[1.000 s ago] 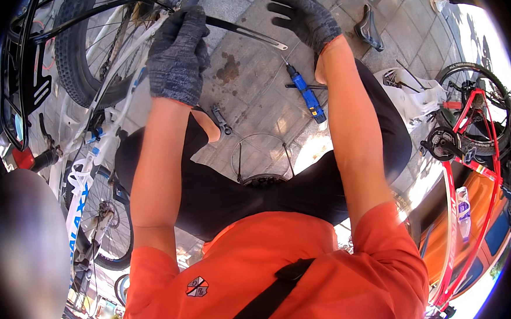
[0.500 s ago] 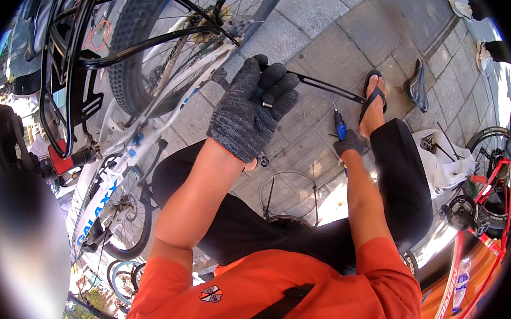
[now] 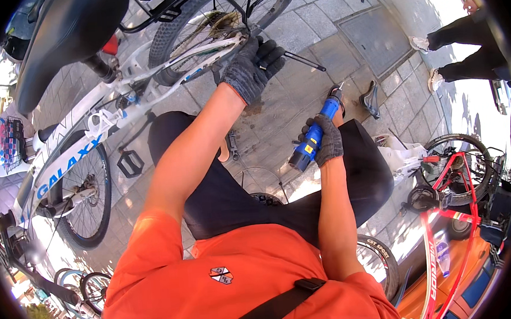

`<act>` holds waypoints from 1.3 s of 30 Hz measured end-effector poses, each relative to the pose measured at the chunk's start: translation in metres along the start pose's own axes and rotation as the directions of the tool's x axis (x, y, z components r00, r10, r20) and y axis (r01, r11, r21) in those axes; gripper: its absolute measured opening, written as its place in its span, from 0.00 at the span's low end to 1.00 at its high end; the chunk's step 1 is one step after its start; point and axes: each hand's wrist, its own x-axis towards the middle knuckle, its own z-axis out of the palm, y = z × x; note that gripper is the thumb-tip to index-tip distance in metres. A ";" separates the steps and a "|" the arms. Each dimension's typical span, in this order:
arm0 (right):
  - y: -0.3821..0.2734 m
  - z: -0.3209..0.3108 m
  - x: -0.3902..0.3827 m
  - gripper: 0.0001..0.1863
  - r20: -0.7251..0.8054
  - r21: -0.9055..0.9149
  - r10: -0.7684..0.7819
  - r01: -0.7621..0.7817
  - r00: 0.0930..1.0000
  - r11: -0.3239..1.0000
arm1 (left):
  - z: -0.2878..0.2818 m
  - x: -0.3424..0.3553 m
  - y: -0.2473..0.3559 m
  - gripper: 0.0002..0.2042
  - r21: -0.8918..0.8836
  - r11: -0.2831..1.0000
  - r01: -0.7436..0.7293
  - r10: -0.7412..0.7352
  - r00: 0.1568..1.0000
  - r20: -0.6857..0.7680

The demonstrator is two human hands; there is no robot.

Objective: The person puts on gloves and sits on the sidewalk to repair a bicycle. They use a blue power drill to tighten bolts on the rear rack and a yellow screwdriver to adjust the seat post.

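Note:
My left hand (image 3: 245, 72), in a dark grey work glove, is closed around one end of a black slotted metal bar (image 3: 306, 61). A small bolt (image 3: 262, 67) shows against its fingers. The hand is beside the rear axle of a white bicycle (image 3: 85, 143), whose rear wheel (image 3: 164, 51) carries a knobbly tyre. My gloved right hand (image 3: 329, 141) grips a blue power screwdriver (image 3: 315, 135) around its body. The tool's thin tip points up and away, over my right foot.
A loose black sandal (image 3: 370, 100) lies on the grey paving beyond my right foot. The white bicycle's black saddle (image 3: 69, 36) looms at upper left. A red bicycle frame (image 3: 431, 260) stands at right. Another person's dark-trousered legs (image 3: 466, 59) are at far right.
My right hand has lifted the blue power screwdriver from near the ground. The left hand, with the slotted bar, has moved closer to the rear axle. The view has shifted.

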 end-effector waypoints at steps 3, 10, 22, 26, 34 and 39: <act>-0.016 0.025 -0.093 0.25 0.217 -0.159 -0.173 0.210 0.961 0.965 | -0.001 -0.018 0.002 0.09 -0.065 0.998 -0.010 0.010 1.000 -0.008; 0.013 0.076 -0.174 0.24 0.330 -0.471 0.093 0.079 0.939 0.878 | 0.003 -0.068 -0.002 0.09 -0.169 0.985 -0.037 0.050 0.996 0.078; 0.014 0.135 -0.136 0.19 0.244 -0.738 0.053 0.150 0.968 0.658 | -0.018 -0.084 -0.010 0.10 0.050 0.999 0.016 -0.012 0.997 -0.074; 0.034 0.109 -0.122 0.25 0.294 -0.830 0.259 0.111 0.920 0.547 | -0.027 -0.084 0.003 0.09 0.138 0.990 0.033 -0.010 0.986 -0.165; 0.054 0.064 -0.128 0.39 0.494 -0.577 0.466 -0.124 0.734 0.808 | -0.033 -0.097 0.018 0.09 0.102 0.993 0.061 -0.048 0.990 -0.132; 0.063 0.067 -0.123 0.35 0.538 -0.540 0.428 -0.093 0.726 0.837 | -0.034 -0.101 0.025 0.09 0.061 0.997 0.053 -0.047 0.993 -0.104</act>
